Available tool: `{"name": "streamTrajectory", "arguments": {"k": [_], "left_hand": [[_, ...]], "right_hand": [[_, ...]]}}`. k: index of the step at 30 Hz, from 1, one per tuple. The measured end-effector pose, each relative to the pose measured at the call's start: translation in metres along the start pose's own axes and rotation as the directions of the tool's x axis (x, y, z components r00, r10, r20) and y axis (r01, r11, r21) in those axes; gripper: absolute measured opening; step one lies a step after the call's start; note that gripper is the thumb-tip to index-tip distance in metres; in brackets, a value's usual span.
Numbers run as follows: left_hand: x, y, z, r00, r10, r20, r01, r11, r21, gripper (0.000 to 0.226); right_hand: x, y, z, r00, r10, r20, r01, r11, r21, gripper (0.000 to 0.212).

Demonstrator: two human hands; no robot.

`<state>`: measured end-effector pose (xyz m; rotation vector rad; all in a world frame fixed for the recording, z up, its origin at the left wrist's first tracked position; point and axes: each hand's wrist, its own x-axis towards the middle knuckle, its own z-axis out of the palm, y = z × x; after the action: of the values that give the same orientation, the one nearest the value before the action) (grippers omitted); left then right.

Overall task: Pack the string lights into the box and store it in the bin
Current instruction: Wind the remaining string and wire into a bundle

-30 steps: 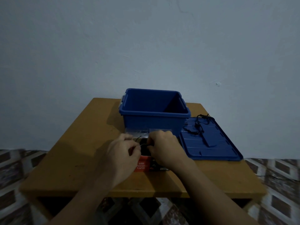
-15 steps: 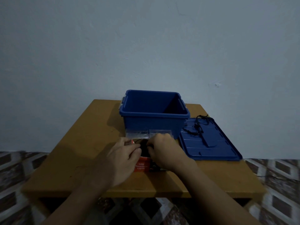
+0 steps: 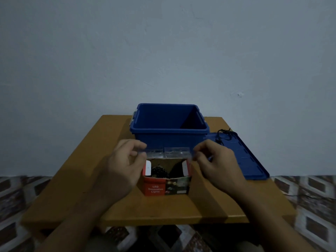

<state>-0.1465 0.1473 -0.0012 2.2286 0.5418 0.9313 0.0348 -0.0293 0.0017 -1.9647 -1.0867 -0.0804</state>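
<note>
A small red LED lights box (image 3: 166, 187) stands open on the wooden table (image 3: 72, 179), in front of the blue bin (image 3: 169, 131). Dark coiled string lights (image 3: 160, 172) lie inside the box. The box's top flap (image 3: 168, 152) stands up at the back. My left hand (image 3: 121, 170) pinches the flap's left end and my right hand (image 3: 216, 163) pinches its right end. The bin is open, and no contents show inside it.
The blue bin lid (image 3: 241, 159) lies flat on the table to the right of the bin. A black cord (image 3: 224, 135) lies tangled on the lid's far end. Patterned floor tiles show beyond the table's edges, and a plain wall stands behind.
Both hands were bunched over the box's opening, pressing the lights in. They have since moved apart to the ends of the top flap, uncovering the lights inside.
</note>
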Motion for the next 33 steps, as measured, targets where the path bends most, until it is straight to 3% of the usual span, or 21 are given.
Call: {"name": "streamTrajectory", "arguments": {"k": [6,10,13,17,21,25,31,33], "left_hand": [[0.034,0.051,0.022,0.977,0.169,0.131,-0.183,0.978,0.103,0.015],[0.072,0.088,0.062,0.922,0.256,0.289,-0.304,0.943,0.137,0.016],[0.100,0.106,0.108,0.871,0.189,0.454,-0.303,0.933,0.192,0.018],[0.118,0.120,0.172,0.757,-0.018,0.653,-0.267,0.903,0.335,0.011],[0.126,0.120,0.215,0.714,-0.205,0.670,-0.276,0.796,0.538,0.004],[0.132,0.102,0.244,0.701,-0.312,0.641,-0.262,0.723,0.639,0.038],[0.130,0.093,0.253,0.741,-0.250,0.623,-0.326,0.677,0.660,0.040],[0.129,0.093,0.251,0.750,-0.226,0.622,-0.356,0.654,0.667,0.039]], "right_hand": [[0.002,0.054,-0.044,0.980,0.198,-0.025,-0.199,0.979,-0.040,0.015],[0.019,0.090,-0.070,0.952,0.306,-0.030,-0.307,0.946,-0.107,0.011],[0.044,0.112,-0.076,0.934,0.358,-0.014,-0.352,0.911,-0.213,0.013],[0.080,0.133,-0.066,0.919,0.395,0.004,-0.374,0.874,-0.311,0.024],[0.104,0.147,-0.052,0.893,0.446,0.068,-0.408,0.862,-0.301,0.040],[0.113,0.156,-0.040,0.868,0.489,0.091,-0.433,0.833,-0.343,0.048],[0.112,0.157,-0.028,0.864,0.498,0.072,-0.454,0.833,-0.315,0.043],[0.110,0.156,-0.027,0.868,0.496,0.023,-0.478,0.847,-0.234,0.042]]}}
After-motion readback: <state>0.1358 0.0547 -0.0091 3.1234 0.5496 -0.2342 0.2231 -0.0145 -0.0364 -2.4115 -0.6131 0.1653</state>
